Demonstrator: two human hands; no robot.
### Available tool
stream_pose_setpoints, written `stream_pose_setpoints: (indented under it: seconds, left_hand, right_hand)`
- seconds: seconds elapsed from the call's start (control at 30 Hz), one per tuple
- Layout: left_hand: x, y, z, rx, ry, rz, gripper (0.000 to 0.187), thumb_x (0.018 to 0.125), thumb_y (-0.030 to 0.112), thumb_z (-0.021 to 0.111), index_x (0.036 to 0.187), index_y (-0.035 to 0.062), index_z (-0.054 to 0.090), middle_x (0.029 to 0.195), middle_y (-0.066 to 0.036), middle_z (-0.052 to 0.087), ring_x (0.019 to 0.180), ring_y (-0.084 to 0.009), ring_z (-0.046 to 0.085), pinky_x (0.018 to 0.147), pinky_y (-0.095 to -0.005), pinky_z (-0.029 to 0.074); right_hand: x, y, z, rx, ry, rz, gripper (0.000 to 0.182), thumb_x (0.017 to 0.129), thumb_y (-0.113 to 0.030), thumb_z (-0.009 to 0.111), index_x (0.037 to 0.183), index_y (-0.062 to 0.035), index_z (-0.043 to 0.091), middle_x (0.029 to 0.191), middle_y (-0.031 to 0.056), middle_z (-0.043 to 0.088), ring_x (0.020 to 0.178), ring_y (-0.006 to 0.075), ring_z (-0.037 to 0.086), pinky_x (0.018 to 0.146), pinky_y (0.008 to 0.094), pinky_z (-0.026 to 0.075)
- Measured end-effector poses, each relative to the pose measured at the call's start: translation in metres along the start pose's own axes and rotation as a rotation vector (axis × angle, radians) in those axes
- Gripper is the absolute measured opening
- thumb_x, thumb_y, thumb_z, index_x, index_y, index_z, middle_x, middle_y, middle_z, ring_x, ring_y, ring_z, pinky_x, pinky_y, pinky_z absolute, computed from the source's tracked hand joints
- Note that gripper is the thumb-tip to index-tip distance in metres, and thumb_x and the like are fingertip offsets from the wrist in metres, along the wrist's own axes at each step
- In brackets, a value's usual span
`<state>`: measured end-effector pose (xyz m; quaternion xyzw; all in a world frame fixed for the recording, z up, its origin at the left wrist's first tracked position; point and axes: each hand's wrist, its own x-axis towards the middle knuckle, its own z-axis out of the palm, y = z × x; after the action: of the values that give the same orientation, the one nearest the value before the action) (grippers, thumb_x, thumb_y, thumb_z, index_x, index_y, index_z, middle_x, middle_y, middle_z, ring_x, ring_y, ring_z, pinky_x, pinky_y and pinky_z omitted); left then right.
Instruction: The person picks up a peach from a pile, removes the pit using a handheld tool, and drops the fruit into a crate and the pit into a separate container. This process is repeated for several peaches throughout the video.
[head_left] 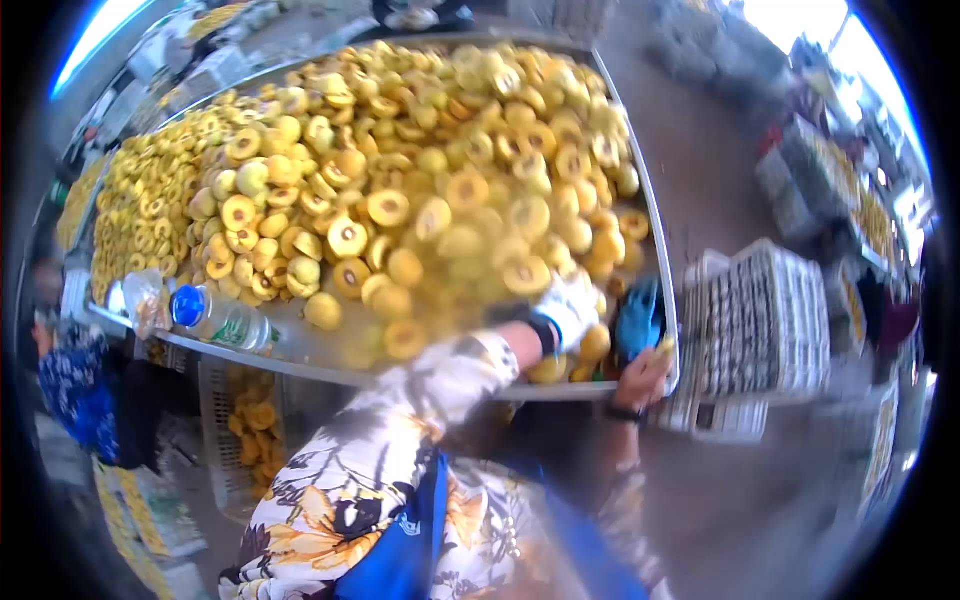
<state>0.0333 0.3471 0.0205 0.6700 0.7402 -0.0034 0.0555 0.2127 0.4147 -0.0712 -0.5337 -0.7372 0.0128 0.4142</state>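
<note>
Halved yellow peaches (388,208), many with brown stone hollows showing, are heaped on a metal-rimmed table (300,370). My left hand (568,312), in a white glove with a dark band at the wrist, reaches in among the peaches near the front right corner. Its fingers are too blurred to make out. My right hand (643,380) is closed at that corner of the rim, with a small yellow bit at its fingertips that I cannot identify. Just beyond it lies a blue item (640,318), perhaps a glove.
A clear plastic bottle with a blue cap (187,306) lies at the table's front left. White crates (760,325) are stacked to the right. Below the table, a crate (215,420) holds more peaches. A person in blue patterned clothing (80,395) is at the left.
</note>
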Motion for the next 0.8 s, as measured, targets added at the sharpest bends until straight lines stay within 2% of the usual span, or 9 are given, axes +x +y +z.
stream_pose_setpoints:
  seconds: [0.07, 0.13, 0.23, 0.3, 0.43, 0.57, 0.63, 0.7, 0.8]
  left_hand:
    - [-0.015, -0.005, -0.008, 0.030, -0.030, -0.044, 0.035, 0.072, 0.018, 0.059, 0.107, 0.0141, 0.061, 0.117, -0.005, 0.051, 0.117, -0.0285, 0.042, 0.079, -0.0528, 0.040]
    - [-0.032, -0.015, -0.024, 0.141, -0.133, 0.001, 0.034, 0.074, 0.018, 0.057, 0.109, 0.0195, 0.060, 0.123, 0.002, 0.047, 0.118, -0.0245, 0.040, 0.079, -0.0465, 0.040]
    - [-0.052, -0.035, 0.008, 0.173, 0.121, 0.006, 0.026, 0.080, 0.017, 0.050, 0.102, 0.0202, 0.063, 0.133, 0.004, 0.040, 0.121, -0.0225, 0.037, 0.081, -0.0444, 0.040]
    - [-0.066, -0.042, 0.008, 0.089, 0.194, 0.010, 0.026, 0.074, 0.014, 0.050, 0.097, 0.0167, 0.061, 0.125, -0.003, 0.049, 0.117, -0.0290, 0.042, 0.077, -0.0489, 0.042]
    - [-0.106, -0.049, -0.001, 0.237, 0.151, -0.087, 0.018, 0.074, 0.013, 0.050, 0.086, 0.0206, 0.061, 0.122, -0.004, 0.050, 0.104, -0.0259, 0.051, 0.072, -0.0376, 0.044]
    - [-0.143, -0.097, -0.003, 0.204, 0.336, -0.274, 0.014, 0.073, 0.013, 0.053, 0.085, 0.0177, 0.059, 0.116, -0.005, 0.053, 0.090, -0.0241, 0.055, 0.072, -0.0362, 0.045]
    - [-0.163, -0.115, -0.014, 0.393, 0.236, -0.341, 0.011, 0.072, 0.016, 0.057, 0.083, 0.0161, 0.059, 0.113, -0.006, 0.054, 0.088, -0.0259, 0.058, 0.069, -0.0382, 0.046]
    - [-0.160, -0.120, -0.028, 0.330, 0.150, -0.434, 0.009, 0.074, 0.019, 0.060, 0.082, 0.0138, 0.060, 0.104, -0.007, 0.058, 0.083, -0.0277, 0.060, 0.065, -0.0399, 0.048]
    - [-0.095, -0.087, -0.070, 0.032, 0.419, -0.244, 0.014, 0.077, 0.022, 0.059, 0.081, 0.0088, 0.060, 0.082, -0.011, 0.058, 0.072, -0.0301, 0.059, 0.062, -0.0379, 0.048]
  right_hand:
    - [-0.002, -0.003, -0.008, -0.019, 0.008, 0.023, 0.041, 0.084, -0.029, 0.057, 0.110, 0.0022, 0.050, 0.098, 0.0232, 0.059, 0.086, 0.0383, 0.058, 0.071, 0.0436, 0.047]
    - [0.003, -0.013, -0.013, 0.011, 0.062, 0.076, 0.035, 0.084, -0.025, 0.058, 0.106, 0.0013, 0.052, 0.094, 0.0214, 0.060, 0.081, 0.0371, 0.059, 0.068, 0.0423, 0.048]
    - [0.003, -0.013, -0.007, 0.046, 0.117, 0.086, 0.034, 0.083, -0.024, 0.059, 0.104, 0.0021, 0.052, 0.091, 0.0223, 0.060, 0.080, 0.0380, 0.059, 0.068, 0.0422, 0.048]
    - [0.004, -0.014, -0.009, 0.050, 0.139, 0.057, 0.032, 0.083, -0.024, 0.059, 0.102, 0.0019, 0.053, 0.089, 0.0221, 0.060, 0.079, 0.0376, 0.059, 0.069, 0.0412, 0.047]
    - [0.005, -0.017, -0.007, 0.059, 0.188, 0.060, 0.031, 0.082, -0.022, 0.061, 0.099, 0.0022, 0.052, 0.084, 0.0215, 0.059, 0.074, 0.0393, 0.057, 0.065, 0.0426, 0.046]
    - [0.002, -0.013, -0.007, 0.097, 0.276, -0.009, 0.031, 0.081, -0.021, 0.063, 0.097, 0.0024, 0.051, 0.081, 0.0209, 0.058, 0.070, 0.0407, 0.056, 0.062, 0.0436, 0.045]
    - [0.001, -0.009, -0.007, 0.153, 0.234, 0.024, 0.029, 0.082, -0.020, 0.063, 0.097, 0.0024, 0.051, 0.082, 0.0204, 0.058, 0.071, 0.0397, 0.056, 0.062, 0.0423, 0.045]
    - [-0.001, -0.013, -0.008, 0.182, 0.180, 0.047, 0.029, 0.082, -0.019, 0.063, 0.097, 0.0026, 0.051, 0.082, 0.0201, 0.058, 0.072, 0.0388, 0.056, 0.063, 0.0416, 0.045]
    - [-0.006, -0.011, -0.008, 0.246, 0.161, 0.083, 0.025, 0.081, -0.017, 0.063, 0.095, 0.0017, 0.052, 0.083, 0.0193, 0.057, 0.073, 0.0374, 0.056, 0.065, 0.0405, 0.046]
